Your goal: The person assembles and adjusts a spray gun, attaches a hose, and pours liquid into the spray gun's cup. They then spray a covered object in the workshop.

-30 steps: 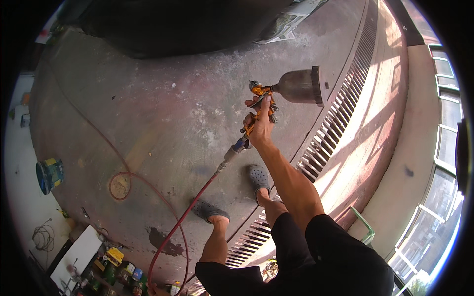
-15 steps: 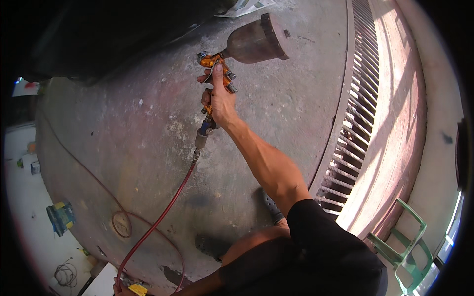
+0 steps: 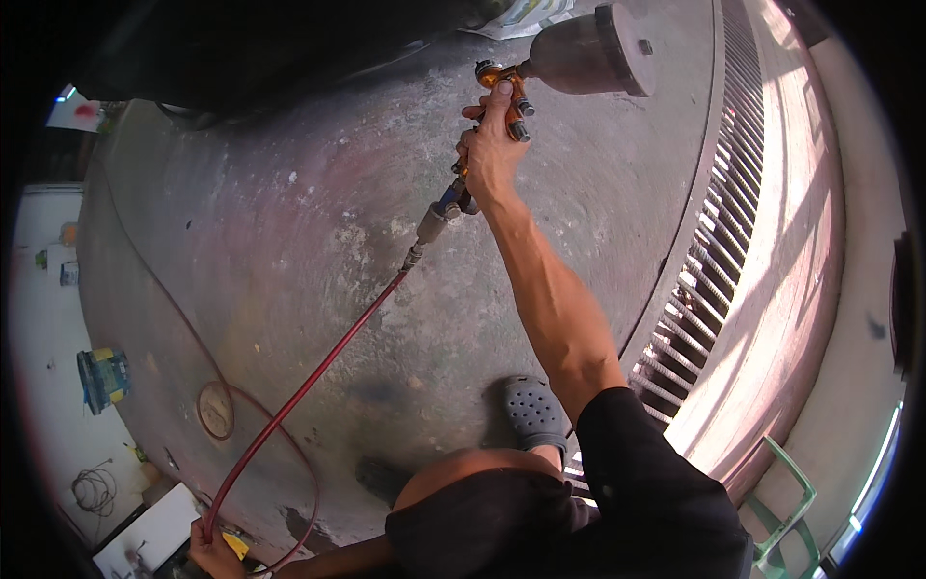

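An orange paint spray gun (image 3: 511,92) is gripped in my right hand (image 3: 494,154), its handle wrapped by my fingers and my thumb lying along the top. The gun is tipped sideways, so its grey-brown paint cup (image 3: 584,56) points right with the lid on. From the handle's base a metal fitting (image 3: 434,224) leads to a red air hose (image 3: 318,372). That hose runs down to the lower left, where my left hand (image 3: 214,552) is closed around it. Part of the left hand's fingers is hidden.
A dark, covered bulk (image 3: 260,58) fills the upper left. Along the right runs a barred floor drain (image 3: 709,241), with a green plastic chair (image 3: 786,502) beyond it. More hose (image 3: 159,280) loops over the concrete floor. At left stands a paint-stained bucket (image 3: 103,379).
My right hand has carried the spray gun right and slightly up in the view. The hose has shifted with it, and my left hand appears farther left and higher. A grey clog shows more fully.
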The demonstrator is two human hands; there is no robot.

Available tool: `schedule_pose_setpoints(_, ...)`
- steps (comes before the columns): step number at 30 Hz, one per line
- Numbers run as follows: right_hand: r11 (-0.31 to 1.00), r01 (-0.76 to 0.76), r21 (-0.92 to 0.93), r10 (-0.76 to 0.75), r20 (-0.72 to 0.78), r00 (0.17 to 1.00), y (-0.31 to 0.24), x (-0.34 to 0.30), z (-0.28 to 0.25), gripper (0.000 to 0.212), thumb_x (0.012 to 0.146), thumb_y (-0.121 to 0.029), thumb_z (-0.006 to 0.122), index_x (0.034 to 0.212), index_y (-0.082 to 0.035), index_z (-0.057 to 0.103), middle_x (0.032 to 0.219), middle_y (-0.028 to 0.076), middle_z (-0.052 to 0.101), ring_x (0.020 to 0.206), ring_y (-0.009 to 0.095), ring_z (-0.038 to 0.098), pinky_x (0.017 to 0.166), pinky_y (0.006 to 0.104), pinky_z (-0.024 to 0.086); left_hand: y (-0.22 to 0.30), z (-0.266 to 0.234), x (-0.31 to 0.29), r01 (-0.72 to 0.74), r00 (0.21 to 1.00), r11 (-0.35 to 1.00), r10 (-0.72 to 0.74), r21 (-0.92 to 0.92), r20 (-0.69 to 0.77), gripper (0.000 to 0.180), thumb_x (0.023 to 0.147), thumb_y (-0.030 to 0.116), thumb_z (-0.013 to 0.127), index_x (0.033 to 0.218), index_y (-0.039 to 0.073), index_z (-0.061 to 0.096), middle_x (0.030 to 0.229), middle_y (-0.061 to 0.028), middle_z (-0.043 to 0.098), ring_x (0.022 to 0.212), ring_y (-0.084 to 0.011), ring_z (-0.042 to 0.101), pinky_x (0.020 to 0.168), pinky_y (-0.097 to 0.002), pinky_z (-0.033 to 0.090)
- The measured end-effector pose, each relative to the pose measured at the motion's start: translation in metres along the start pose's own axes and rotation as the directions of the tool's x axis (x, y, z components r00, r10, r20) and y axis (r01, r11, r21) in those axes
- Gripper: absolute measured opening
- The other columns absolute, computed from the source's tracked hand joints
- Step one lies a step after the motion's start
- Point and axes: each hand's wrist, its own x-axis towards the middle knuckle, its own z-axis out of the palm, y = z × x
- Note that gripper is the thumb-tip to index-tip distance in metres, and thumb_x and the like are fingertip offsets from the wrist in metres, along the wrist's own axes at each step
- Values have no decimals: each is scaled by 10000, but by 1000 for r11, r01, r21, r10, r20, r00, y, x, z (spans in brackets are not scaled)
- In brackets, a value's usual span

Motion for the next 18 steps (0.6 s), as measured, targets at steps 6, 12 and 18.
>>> schedule_pose_setpoints(6,995,-20,-101,29,81,996,5,-12,25,629,1020,-641,655,1018,-15,588,748,65,581,451,120,492,401,298,398,-23,-9,-6,20,999,997,-17,-77,40,193,1018,19,650,854,-11,554,743,24,458,726,-93,376,639,-287,336)
schedule_pose_setpoints(12,978,-71,-199,120,247,962,12,-54,55,597,1035,-623,646,977,-30,598,742,56,586,484,109,517,421,286,412,-37,-9,-17,58,998,971,-64,-232,-15,204,1059,88,665,890,-11,607,784,23,480,745,-96,413,667,-284,357)
schedule_pose_setpoints(18,968,-63,-243,162,411,897,-4,-84,56,602,1037,-616,650,1019,-16,608,802,94,646,459,86,485,413,267,382,-28,-8,-30,-37,997,996,31,-81,-72,253,1072,165,694,911,-18,629,801,-2,512,752,-110,429,690,-287,382)
